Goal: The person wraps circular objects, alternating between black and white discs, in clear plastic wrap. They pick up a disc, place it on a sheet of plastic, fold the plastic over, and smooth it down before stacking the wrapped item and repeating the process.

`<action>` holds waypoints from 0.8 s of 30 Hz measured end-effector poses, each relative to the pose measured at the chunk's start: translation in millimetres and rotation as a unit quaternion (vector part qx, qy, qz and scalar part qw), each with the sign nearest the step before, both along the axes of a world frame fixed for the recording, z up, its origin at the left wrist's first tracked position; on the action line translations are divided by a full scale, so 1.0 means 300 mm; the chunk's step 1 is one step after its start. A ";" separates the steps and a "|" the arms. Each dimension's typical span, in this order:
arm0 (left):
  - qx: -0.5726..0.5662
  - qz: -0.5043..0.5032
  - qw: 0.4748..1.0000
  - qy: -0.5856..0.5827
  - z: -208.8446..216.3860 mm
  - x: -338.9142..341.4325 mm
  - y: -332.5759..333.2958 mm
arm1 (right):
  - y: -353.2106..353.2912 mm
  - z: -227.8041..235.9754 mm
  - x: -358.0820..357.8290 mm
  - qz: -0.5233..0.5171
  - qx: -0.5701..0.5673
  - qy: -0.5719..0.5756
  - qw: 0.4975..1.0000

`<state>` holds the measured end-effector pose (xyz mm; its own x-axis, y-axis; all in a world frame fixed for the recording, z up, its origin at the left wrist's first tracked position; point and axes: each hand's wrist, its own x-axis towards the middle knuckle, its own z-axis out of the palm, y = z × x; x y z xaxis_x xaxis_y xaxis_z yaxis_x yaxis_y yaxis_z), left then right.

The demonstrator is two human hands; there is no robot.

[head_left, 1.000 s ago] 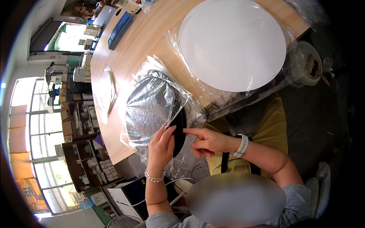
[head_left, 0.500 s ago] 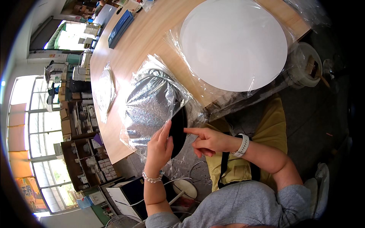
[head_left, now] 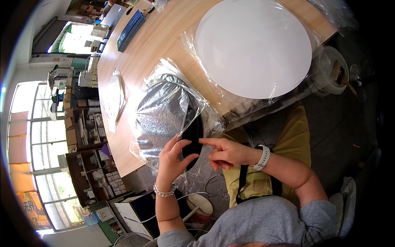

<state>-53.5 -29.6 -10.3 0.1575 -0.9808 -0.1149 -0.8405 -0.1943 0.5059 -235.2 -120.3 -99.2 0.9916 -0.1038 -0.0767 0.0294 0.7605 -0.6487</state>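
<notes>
A round disc with a shiny silver face (head_left: 162, 113) lies by the table edge, partly inside a clear plastic bag (head_left: 167, 68). Along its right side a black rim (head_left: 192, 131) shows, sticking out of the bag and past the table. My left hand (head_left: 173, 158) is at the lower edge of the disc, thumb and forefinger spread apart over the black part. Opposite it, my right hand (head_left: 226, 151) points its forefinger at the black rim, the tip at or very near it, while the other fingers curl loosely. Whether that fingertip presses on the rim, I cannot tell.
A large white disc (head_left: 255, 49) in clear film lies on the wooden table (head_left: 164, 41) at the far right. Another flat wrapped disc (head_left: 114, 101) lies left, a blue box (head_left: 131, 31) far left. A whitish bucket (head_left: 333, 70) stands right of the table.
My left hand's thumb and fingers have spread apart; its fingers have drawn back from the bag's edge. My right hand has stayed put.
</notes>
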 end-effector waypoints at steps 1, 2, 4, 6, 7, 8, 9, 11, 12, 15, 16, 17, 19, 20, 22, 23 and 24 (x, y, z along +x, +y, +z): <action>0.003 0.004 1.000 0.013 0.006 -0.006 -0.004 | 0.000 -0.002 0.001 -0.001 -0.002 0.001 1.000; -0.003 0.003 1.000 -0.005 0.009 -0.009 -0.004 | 0.000 -0.003 0.001 -0.001 -0.004 0.001 1.000; -0.016 0.000 0.999 -0.041 0.011 -0.013 -0.004 | 0.000 -0.004 0.001 -0.001 -0.005 -0.001 1.000; -0.015 -0.022 0.997 -0.067 0.012 -0.015 -0.002 | 0.000 -0.001 0.000 -0.001 -0.006 -0.003 1.000; -0.015 -0.032 0.996 -0.080 0.012 -0.015 -0.003 | -0.002 0.003 -0.001 -0.001 -0.005 -0.003 1.000; -0.011 -0.039 0.996 -0.080 0.015 -0.017 -0.004 | -0.002 0.007 -0.001 0.000 -0.005 -0.004 1.000; -0.007 -0.045 0.996 -0.080 0.019 -0.018 -0.006 | 0.001 0.005 0.000 -0.003 -0.004 -0.006 1.000; -0.004 -0.047 0.996 -0.076 0.019 -0.018 -0.007 | 0.009 -0.003 0.005 -0.010 -0.001 -0.010 1.000; -0.005 -0.042 0.997 -0.072 0.013 -0.015 -0.006 | 0.009 -0.003 0.005 -0.009 0.000 -0.010 1.000; -0.001 -0.024 0.999 -0.043 0.002 -0.001 -0.002 | 0.008 -0.003 0.005 -0.009 0.002 -0.009 1.000; 0.002 -0.018 0.999 -0.031 0.001 0.004 -0.002 | 0.007 -0.002 0.005 -0.009 0.003 -0.008 1.000; 0.003 -0.017 1.000 -0.026 0.002 0.005 -0.001 | 0.007 -0.001 0.004 -0.008 0.004 -0.008 1.000; 0.004 -0.017 1.000 -0.016 0.004 0.005 0.000 | 0.003 0.003 0.001 -0.003 0.003 -0.007 1.000; 0.005 -0.015 1.000 -0.020 0.010 0.000 -0.001 | 0.002 0.005 0.000 0.000 0.003 -0.007 1.000; 0.006 -0.012 1.000 -0.027 0.025 -0.015 -0.002 | 0.002 0.004 0.002 0.001 0.004 -0.010 1.000; -0.008 -0.015 0.999 -0.042 0.017 -0.012 0.001 | 0.002 0.004 0.002 0.000 0.004 -0.012 1.000; -0.022 -0.018 0.998 -0.055 0.003 -0.004 0.008 | 0.002 0.005 0.002 -0.001 0.002 -0.012 1.000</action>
<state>-54.8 -27.3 -9.4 0.1309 -0.9898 -0.0555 -0.8979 -0.1421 0.4167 -234.5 -119.8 -97.7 0.9931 -0.1046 -0.0533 0.0458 0.7633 -0.6444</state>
